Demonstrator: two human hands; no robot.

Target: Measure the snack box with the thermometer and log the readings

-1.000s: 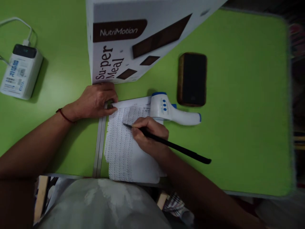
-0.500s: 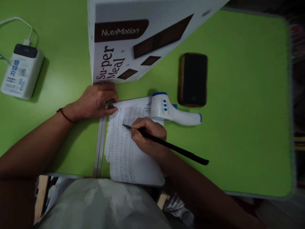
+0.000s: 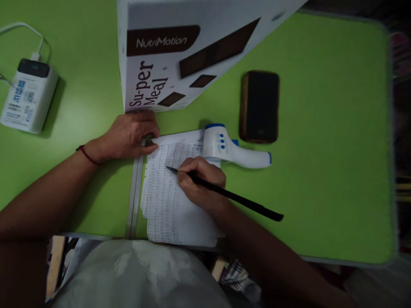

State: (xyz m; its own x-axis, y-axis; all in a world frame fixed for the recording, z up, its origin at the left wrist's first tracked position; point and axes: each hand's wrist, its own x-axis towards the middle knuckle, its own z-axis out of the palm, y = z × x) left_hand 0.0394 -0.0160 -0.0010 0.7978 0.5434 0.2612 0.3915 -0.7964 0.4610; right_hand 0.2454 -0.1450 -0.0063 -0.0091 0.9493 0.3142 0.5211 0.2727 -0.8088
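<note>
Sheets of paper (image 3: 160, 192) covered in rows of small handwriting lie in front of me, their lower end reaching the table's front edge. My right hand (image 3: 202, 179) grips a long black pen (image 3: 240, 199) and rests on the page, the pen's tip over the written rows. At the top left corner of the paper is my left hand (image 3: 133, 134), thumb and fingers closed on that corner. A white and blue infrared thermometer (image 3: 213, 143) lies across the paper's upper right part, its handle pointing right.
A tall white box (image 3: 154, 13) with brown print stands just beyond my left hand. A phone in a brown case (image 3: 260, 107) lies at the right. On the far left is a white power bank (image 3: 27, 100) with a cable (image 3: 24, 25). A metal strip (image 3: 134, 201) crosses the green table (image 3: 327, 149).
My right hand and the pen have shifted slightly to the right. The paper's lower right corner has moved a little. My left hand stays in place.
</note>
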